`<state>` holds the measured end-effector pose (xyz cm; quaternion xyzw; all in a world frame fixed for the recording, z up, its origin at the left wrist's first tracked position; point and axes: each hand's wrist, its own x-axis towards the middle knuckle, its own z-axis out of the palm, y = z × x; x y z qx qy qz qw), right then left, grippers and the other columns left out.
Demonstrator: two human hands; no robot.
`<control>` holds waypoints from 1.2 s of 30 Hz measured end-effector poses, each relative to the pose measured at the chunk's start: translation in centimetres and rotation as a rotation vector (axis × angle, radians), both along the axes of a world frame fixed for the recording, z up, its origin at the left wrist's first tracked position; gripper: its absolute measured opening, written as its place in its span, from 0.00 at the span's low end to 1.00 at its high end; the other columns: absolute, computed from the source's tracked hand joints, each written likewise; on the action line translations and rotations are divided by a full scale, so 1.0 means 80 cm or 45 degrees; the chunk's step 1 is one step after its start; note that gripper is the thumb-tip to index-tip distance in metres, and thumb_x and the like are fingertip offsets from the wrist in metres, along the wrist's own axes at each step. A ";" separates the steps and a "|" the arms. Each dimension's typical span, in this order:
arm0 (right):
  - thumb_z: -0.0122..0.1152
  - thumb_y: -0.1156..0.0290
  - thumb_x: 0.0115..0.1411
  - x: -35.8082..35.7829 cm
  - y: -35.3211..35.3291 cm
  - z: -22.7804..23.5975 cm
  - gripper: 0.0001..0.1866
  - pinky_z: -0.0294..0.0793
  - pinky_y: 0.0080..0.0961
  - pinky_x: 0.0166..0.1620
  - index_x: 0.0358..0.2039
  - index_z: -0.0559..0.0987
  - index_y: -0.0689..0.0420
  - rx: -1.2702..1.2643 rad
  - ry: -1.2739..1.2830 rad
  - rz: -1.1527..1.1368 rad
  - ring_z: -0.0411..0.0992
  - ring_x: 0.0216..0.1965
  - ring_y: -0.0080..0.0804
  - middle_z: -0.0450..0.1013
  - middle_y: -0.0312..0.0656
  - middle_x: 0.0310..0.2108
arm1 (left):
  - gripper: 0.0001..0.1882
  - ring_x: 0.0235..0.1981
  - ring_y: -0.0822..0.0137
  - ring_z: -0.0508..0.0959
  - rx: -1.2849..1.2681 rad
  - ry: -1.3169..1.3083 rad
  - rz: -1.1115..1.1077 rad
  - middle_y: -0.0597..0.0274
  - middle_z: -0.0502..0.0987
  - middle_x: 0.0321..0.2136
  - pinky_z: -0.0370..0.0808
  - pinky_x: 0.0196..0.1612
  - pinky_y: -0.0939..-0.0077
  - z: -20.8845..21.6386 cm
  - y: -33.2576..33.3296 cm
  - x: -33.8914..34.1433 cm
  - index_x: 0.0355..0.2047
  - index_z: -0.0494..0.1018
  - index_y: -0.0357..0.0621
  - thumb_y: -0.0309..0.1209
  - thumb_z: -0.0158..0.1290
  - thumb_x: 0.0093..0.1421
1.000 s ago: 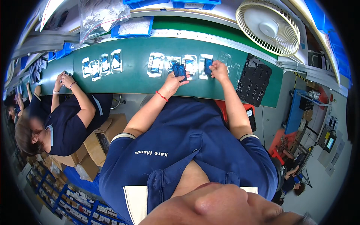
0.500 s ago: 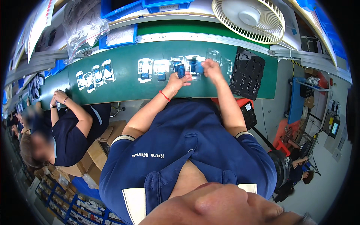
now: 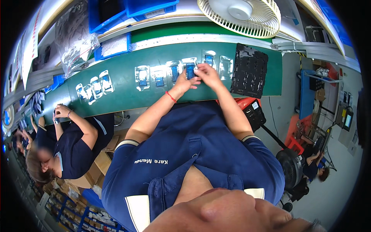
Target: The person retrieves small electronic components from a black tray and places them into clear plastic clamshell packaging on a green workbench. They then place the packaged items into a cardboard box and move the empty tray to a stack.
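Several clear plastic blister trays lie in a row on the green table, most with a small dark blue rectangular piece inside. My left hand (image 3: pixel 186 83) is closed on a flat dark blue rectangular piece (image 3: pixel 189 72), held over one blister tray (image 3: pixel 189 60). Whether it is one piece or a small stack I cannot tell. My right hand (image 3: pixel 208 75) meets it from the right, fingers pinched at the piece's edge. Just beyond the right hand, another blister tray (image 3: pixel 209 53) has a blue piece in it. The rightmost blister tray (image 3: pixel 225 68) shows no blue piece.
A black moulded tray (image 3: pixel 250 69) lies at the table's right end. More filled blister trays (image 3: pixel 95 86) are grouped at left. A white fan (image 3: pixel 240 15) and blue bins (image 3: pixel 152 8) stand behind. A co-worker (image 3: pixel 79 135) sits at left.
My right hand has moved left to meet the left hand. The blister tray beyond it, bare before, now has a blue piece in it. The whole view has shifted slightly.
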<state>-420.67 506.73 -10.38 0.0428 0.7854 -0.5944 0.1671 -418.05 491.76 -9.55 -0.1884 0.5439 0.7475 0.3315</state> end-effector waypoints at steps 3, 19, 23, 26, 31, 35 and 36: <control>0.58 0.69 0.54 0.003 0.019 0.012 0.10 0.67 0.20 0.30 0.33 0.72 0.61 -0.084 -0.182 0.005 0.64 0.26 0.19 0.68 0.34 0.24 | 0.36 0.37 0.62 0.77 -0.187 0.260 -0.201 0.54 0.74 0.36 0.76 0.31 0.76 -0.018 0.030 -0.009 0.59 0.46 0.42 0.27 0.54 0.54; 0.69 0.69 0.41 -0.018 0.078 -0.046 0.16 0.68 0.36 0.38 0.28 0.72 0.57 1.070 0.447 -0.240 0.68 0.33 0.47 0.69 0.46 0.29 | 0.37 0.60 0.52 0.54 -1.380 1.677 -0.824 0.53 0.60 0.54 0.52 0.58 0.50 -0.061 -0.008 0.001 0.49 0.66 0.49 0.55 0.56 0.42; 0.70 0.68 0.40 -0.036 0.049 -0.048 0.18 0.69 0.35 0.36 0.28 0.71 0.58 1.021 0.462 -0.130 0.69 0.30 0.43 0.68 0.45 0.27 | 0.30 0.55 0.50 0.60 -1.428 1.641 -0.292 0.51 0.64 0.50 0.57 0.55 0.53 -0.035 -0.082 -0.021 0.45 0.68 0.46 0.42 0.61 0.41; 0.71 0.69 0.39 -0.046 0.030 -0.053 0.18 0.69 0.35 0.35 0.28 0.70 0.59 0.991 0.409 -0.066 0.69 0.30 0.44 0.68 0.45 0.27 | 0.25 0.49 0.49 0.66 -1.636 1.472 0.248 0.50 0.68 0.45 0.61 0.50 0.52 -0.020 -0.207 -0.069 0.41 0.69 0.43 0.30 0.59 0.39; 0.71 0.68 0.39 -0.048 -0.006 -0.044 0.18 0.70 0.32 0.33 0.25 0.71 0.61 0.979 0.409 0.007 0.69 0.27 0.40 0.69 0.45 0.24 | 0.17 0.47 0.51 0.69 -2.064 0.941 0.077 0.49 0.72 0.42 0.65 0.48 0.59 -0.013 -0.394 -0.146 0.40 0.71 0.41 0.29 0.48 0.47; 0.71 0.68 0.39 -0.050 -0.017 -0.048 0.17 0.70 0.32 0.33 0.24 0.71 0.61 0.967 0.384 0.066 0.69 0.27 0.40 0.69 0.46 0.24 | 0.19 0.44 0.51 0.72 -1.895 0.277 -0.258 0.48 0.73 0.41 0.68 0.47 0.61 -0.027 -0.432 -0.179 0.39 0.73 0.40 0.38 0.41 0.53; 0.71 0.68 0.39 -0.047 -0.019 -0.045 0.17 0.70 0.32 0.33 0.24 0.71 0.61 0.970 0.376 0.063 0.69 0.27 0.40 0.69 0.46 0.24 | 0.22 0.42 0.50 0.74 -1.877 0.261 -0.245 0.46 0.74 0.40 0.69 0.46 0.60 -0.031 -0.432 -0.182 0.37 0.74 0.37 0.41 0.39 0.55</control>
